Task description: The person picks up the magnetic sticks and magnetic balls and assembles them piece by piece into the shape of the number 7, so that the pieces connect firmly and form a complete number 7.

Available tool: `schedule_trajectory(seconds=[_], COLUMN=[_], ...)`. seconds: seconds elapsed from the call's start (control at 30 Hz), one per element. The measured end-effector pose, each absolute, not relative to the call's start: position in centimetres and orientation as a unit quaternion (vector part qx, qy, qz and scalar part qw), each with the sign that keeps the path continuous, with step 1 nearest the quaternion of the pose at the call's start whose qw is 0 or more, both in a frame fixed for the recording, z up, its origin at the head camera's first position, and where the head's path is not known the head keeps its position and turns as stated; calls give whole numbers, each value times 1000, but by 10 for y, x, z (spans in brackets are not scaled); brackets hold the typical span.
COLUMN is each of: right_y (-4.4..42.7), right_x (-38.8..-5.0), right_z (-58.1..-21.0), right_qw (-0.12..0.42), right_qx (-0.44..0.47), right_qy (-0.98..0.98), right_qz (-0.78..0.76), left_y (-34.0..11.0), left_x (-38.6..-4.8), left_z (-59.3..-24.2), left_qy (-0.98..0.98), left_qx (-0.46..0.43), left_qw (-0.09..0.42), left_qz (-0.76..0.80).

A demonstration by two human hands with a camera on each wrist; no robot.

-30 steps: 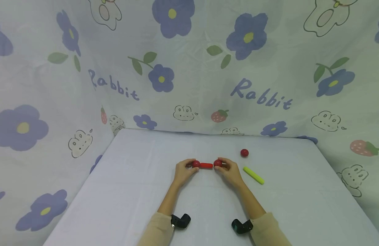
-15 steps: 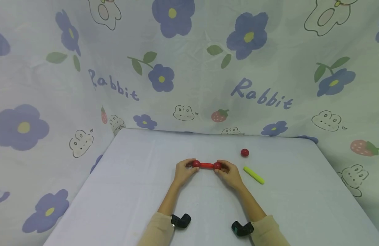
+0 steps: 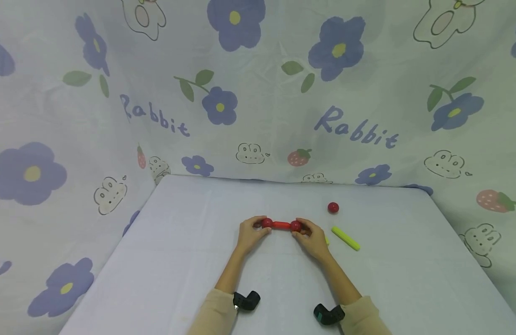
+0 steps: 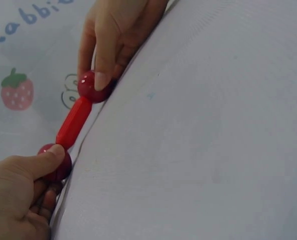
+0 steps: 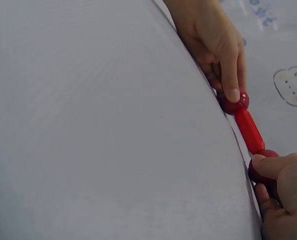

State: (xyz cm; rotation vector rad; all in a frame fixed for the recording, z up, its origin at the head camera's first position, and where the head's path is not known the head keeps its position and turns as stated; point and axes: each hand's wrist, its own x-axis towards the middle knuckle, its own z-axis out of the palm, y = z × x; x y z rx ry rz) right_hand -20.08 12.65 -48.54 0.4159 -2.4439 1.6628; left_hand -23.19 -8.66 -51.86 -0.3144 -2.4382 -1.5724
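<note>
The left hand pinches the left ball between thumb and fingers; the right hand likewise pinches the right ball. The gap of a second ago between the right ball and the red stick is closed, so the stick bridges both balls between the hands. Rightward lie a loose ball and a yellow-green stick.

A red ball lay beyond the right hand, off to its right; a lime-yellow stick lay just right of that hand, which mostly hid a yellow piece. Farther beyond, past the white bench, hung a cloth printed with flowers, rabbits and strawberries.
</note>
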Motion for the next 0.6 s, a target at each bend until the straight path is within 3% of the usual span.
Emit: schedule_trajectory(seconds=[0.3, 0.4, 0.6], right_y=[135, 138, 157], right_x=[-213, -209, -203], right_z=[-514, -508, -485], right_qw=[82, 93, 168], right_qx=[109, 108, 116], right_qy=[-825, -820, -804], right_qz=[548, 555, 559], left_y=[-86, -86, -87], left_x=[-234, -233, -232], left_z=[-520, -519, -519], left_qy=[-830, -832, -833], left_qx=[-110, -110, -111], left_qw=[112, 114, 115], left_qz=[-535, -532, -529])
